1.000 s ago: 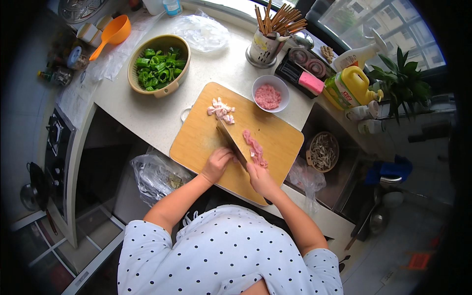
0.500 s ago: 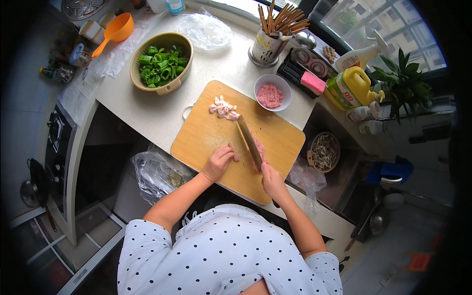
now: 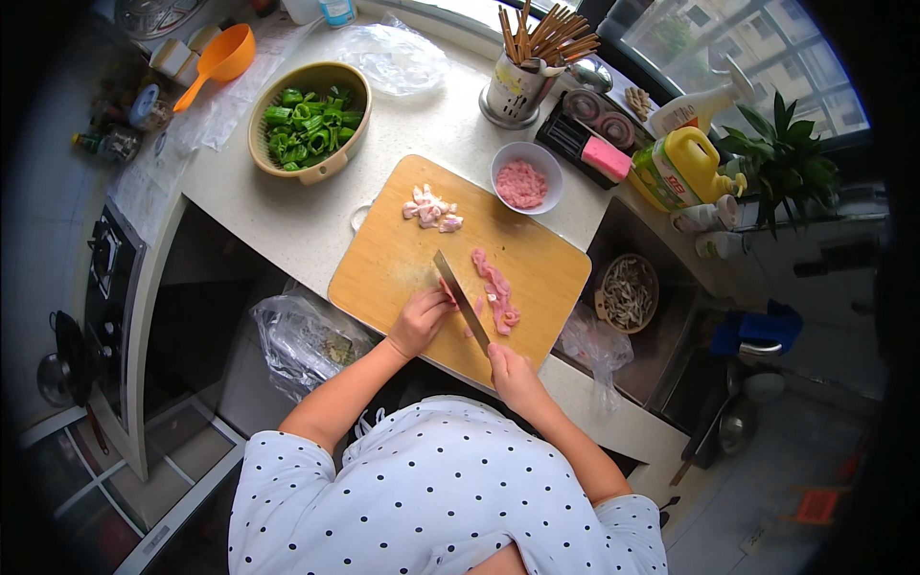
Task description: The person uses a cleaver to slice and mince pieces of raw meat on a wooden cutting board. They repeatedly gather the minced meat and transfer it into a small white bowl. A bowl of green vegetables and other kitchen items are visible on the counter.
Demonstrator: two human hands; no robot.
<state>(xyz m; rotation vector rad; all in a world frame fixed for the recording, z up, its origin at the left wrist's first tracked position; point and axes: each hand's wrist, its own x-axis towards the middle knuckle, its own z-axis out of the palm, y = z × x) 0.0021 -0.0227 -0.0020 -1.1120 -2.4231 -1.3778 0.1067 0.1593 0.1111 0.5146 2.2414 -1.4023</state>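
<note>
My right hand is closed around the handle of a kitchen knife, its blade slanting across the wooden cutting board. Beside the blade, the curled fingers of my left hand hold a small piece of pink meat, mostly covered by them. To the right of the knife lie sliced strips of meat in a loose row. A pile of pale, fatty meat pieces rests near the board's far corner. Just beyond the board stands a white bowl of minced pink meat.
A colander of cut green peppers is at the back left, near an orange ladle. Chopsticks stand in a metal holder at the back. On the right, the sink contains a basket of pale strips.
The knife has moved left, away from the meat strips, to beside my left fingers. My right hand has shifted left and nearer me. The strips now show uncovered.
</note>
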